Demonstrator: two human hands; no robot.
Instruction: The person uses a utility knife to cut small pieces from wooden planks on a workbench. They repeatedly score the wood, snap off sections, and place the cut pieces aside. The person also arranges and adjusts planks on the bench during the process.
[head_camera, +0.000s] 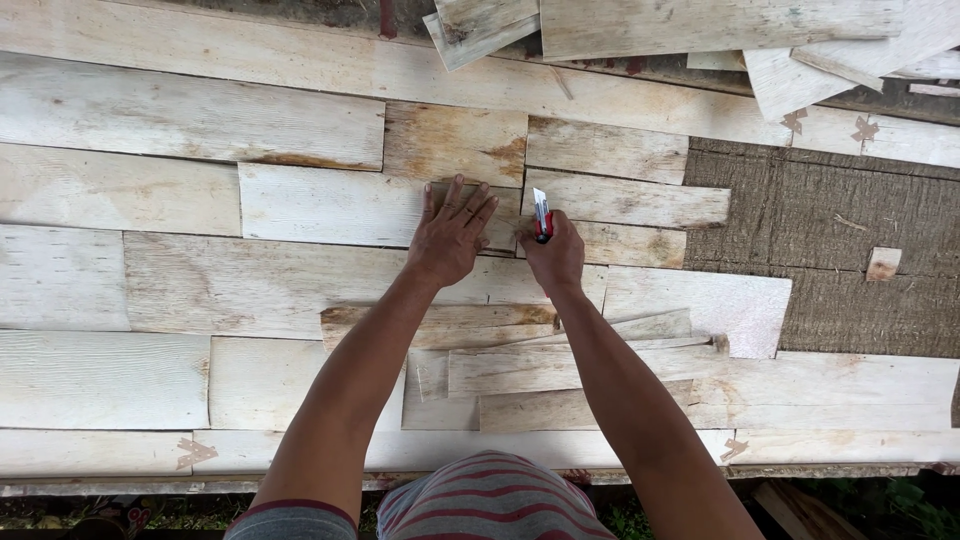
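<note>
Thin wood veneer sheet (470, 205) lay flat on the board, left hand (452, 235) spread open pinning it; right hand (553, 252) clenched around a red knife (542, 217); looked light, brittle, best held flat near the cut.

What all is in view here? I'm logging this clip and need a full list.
Veneer sheets: many, pale cream with brown patches, laid edge to edge across the work surface.
Loose veneer strips: several, pale, stacked under the forearms near the front edge.
Veneer offcuts: several, pale, piled at the top right.
Backing mat: one, brown and coarse, bare at the right.
Small wood chip: one, tan, on the mat.
Tape patches: a few, tan, over sheet joints.
Utility knife: one, red with a silver blade, at a sheet joint.
Striped shirt: grey and red, bottom centre.
Left hand: flat on a sheet, fingers spread.
Right hand: gripping the knife.
</note>
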